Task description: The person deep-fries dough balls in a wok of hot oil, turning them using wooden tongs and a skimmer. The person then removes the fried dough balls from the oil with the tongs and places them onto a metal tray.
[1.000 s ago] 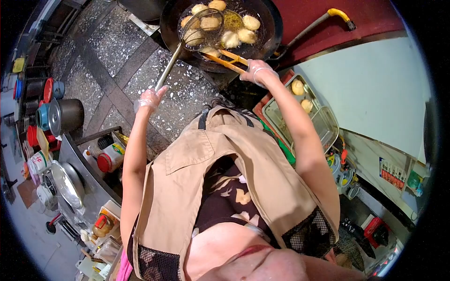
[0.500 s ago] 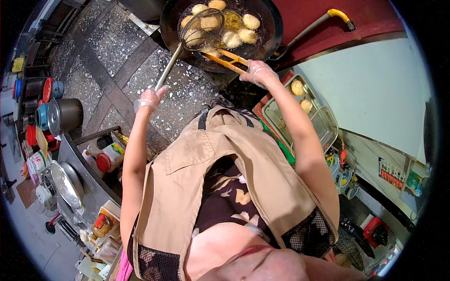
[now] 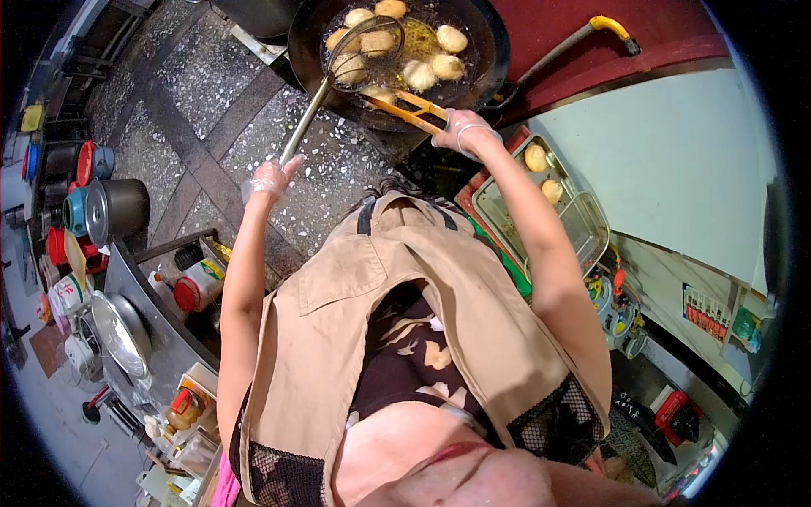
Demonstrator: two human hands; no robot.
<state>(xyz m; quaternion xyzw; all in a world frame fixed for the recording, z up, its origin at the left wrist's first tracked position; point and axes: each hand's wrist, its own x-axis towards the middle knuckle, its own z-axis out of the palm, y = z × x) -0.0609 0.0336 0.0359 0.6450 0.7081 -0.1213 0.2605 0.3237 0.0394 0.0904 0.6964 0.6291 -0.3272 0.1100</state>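
My left hand (image 3: pixel 272 179), in a clear plastic glove, is closed round the handle of a wire strainer (image 3: pixel 306 122). The strainer's mesh bowl lies over the left part of a dark wok (image 3: pixel 490 51). Several pale golden dough pieces (image 3: pixel 452 38) float in the oil, some seen through the mesh. In my right hand (image 3: pixel 466 133), also gloved, is a pair of wooden tongs (image 3: pixel 405 113). Their tips are by a dough piece (image 3: pixel 378 93) at the wok's near edge, just below the mesh. Whether they grip it is unclear.
Right of the wok, a metal tray (image 3: pixel 498 207) holds two dough pieces and a wire basket (image 3: pixel 585 224). A yellow-ended handle (image 3: pixel 615 30) lies behind it. At left are a lidded pot (image 3: pixel 127 207), a steel counter (image 3: pixel 156 313) with a metal basin (image 3: pixel 122 334), and a red-lidded jar (image 3: pixel 187 293).
The dough pieces at the right of the wok have drifted slightly. Both hands, the strainer and the tongs have hardly moved.
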